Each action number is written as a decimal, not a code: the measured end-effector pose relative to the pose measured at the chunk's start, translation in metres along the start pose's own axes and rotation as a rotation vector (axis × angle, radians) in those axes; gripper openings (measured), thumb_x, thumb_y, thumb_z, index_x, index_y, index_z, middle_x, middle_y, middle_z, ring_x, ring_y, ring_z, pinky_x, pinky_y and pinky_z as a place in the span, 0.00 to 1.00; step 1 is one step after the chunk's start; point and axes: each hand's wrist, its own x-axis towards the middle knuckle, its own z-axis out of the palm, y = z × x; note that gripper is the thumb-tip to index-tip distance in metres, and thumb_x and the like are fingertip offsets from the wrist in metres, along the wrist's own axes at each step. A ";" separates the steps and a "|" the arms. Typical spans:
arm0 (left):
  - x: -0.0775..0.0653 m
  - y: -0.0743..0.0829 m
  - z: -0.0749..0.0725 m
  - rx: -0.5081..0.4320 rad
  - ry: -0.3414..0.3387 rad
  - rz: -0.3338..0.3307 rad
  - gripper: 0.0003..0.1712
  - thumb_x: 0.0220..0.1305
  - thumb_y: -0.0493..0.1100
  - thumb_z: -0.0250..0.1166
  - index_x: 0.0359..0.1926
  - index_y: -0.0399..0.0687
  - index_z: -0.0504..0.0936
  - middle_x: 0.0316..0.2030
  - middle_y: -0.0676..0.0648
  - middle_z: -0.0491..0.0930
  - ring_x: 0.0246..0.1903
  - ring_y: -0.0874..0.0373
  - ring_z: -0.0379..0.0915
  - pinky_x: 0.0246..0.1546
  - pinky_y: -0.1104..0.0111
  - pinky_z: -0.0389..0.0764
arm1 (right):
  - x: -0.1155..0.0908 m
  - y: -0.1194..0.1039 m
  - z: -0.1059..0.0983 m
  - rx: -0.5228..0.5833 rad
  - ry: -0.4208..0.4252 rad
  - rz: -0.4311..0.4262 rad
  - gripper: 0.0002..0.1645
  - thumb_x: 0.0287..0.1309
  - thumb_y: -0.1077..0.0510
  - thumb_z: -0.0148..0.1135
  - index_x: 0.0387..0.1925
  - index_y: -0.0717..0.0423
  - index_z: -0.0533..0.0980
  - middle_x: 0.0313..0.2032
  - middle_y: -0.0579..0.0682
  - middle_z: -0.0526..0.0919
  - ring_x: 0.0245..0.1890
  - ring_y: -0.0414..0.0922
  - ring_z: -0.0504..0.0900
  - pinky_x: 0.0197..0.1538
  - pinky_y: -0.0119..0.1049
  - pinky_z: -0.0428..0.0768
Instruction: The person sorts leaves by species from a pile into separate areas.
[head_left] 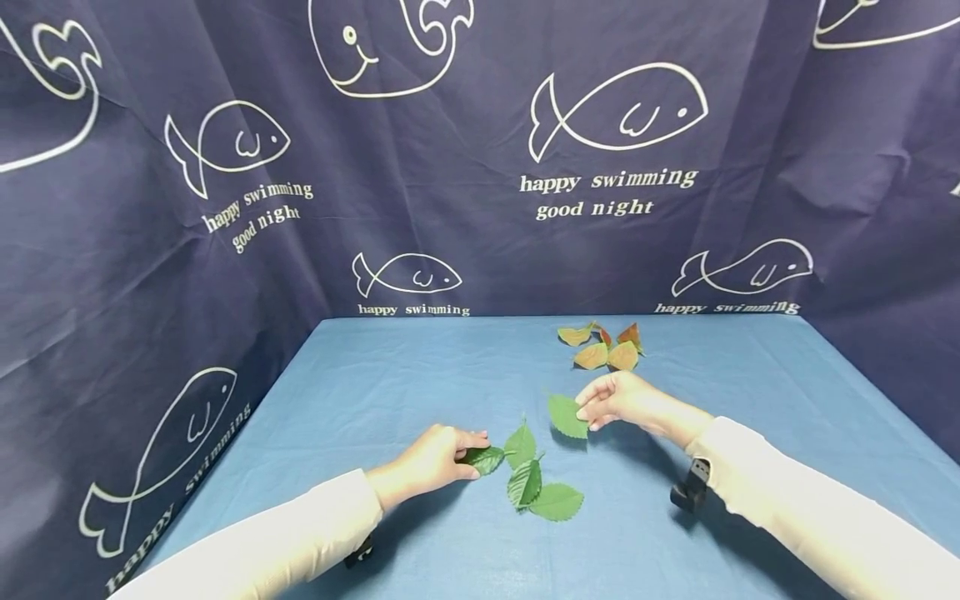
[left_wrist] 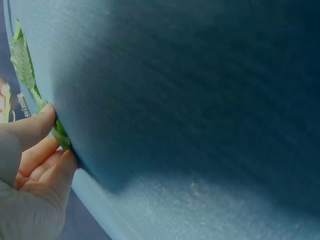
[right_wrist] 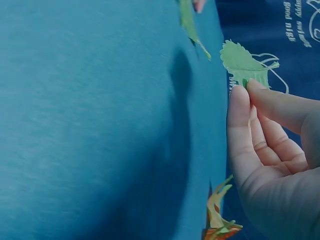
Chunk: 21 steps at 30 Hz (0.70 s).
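My right hand [head_left: 611,400] pinches a green leaf [head_left: 567,416] between thumb and forefinger, above the blue cloth. In the right wrist view this leaf [right_wrist: 243,59] shows its toothed edge and short stem, beyond the fingertips. Lower on the cloth, my left hand [head_left: 441,458] has thumb and fingers about another green leaf [head_left: 483,459]. The left wrist view shows that leaf [left_wrist: 61,135] between the thumb and the fingers, close over the cloth. Right beside it lie several more green leaves: an upper one [head_left: 521,447], a ribbed one [head_left: 524,483] and a flat one [head_left: 557,502].
Toward the back of the blue cloth-covered table [head_left: 420,367] lies a cluster of yellow and reddish leaves [head_left: 591,356]. Dark blue curtains [head_left: 480,217] with white fish drawings and lettering hang behind and along the sides.
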 end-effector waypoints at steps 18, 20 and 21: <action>-0.001 0.003 -0.003 0.006 -0.002 0.005 0.27 0.55 0.38 0.72 0.58 0.42 0.80 0.60 0.43 0.77 0.14 0.65 0.43 0.21 0.76 0.57 | 0.013 -0.008 -0.010 0.056 0.070 -0.007 0.17 0.57 0.68 0.64 0.46 0.77 0.76 0.30 0.44 0.86 0.28 0.38 0.84 0.41 0.35 0.85; -0.001 0.002 -0.003 0.001 0.001 0.004 0.27 0.55 0.38 0.72 0.58 0.43 0.80 0.60 0.43 0.77 0.14 0.64 0.42 0.19 0.75 0.55 | 0.015 -0.009 -0.011 0.067 0.079 -0.006 0.17 0.57 0.68 0.64 0.46 0.76 0.77 0.30 0.44 0.86 0.28 0.38 0.84 0.41 0.34 0.85; -0.001 0.001 -0.002 0.000 0.002 0.004 0.27 0.55 0.38 0.72 0.58 0.43 0.80 0.60 0.44 0.77 0.14 0.65 0.42 0.19 0.75 0.55 | 0.015 -0.010 -0.011 0.070 0.080 -0.006 0.17 0.57 0.68 0.64 0.47 0.77 0.76 0.30 0.44 0.86 0.28 0.38 0.84 0.41 0.34 0.85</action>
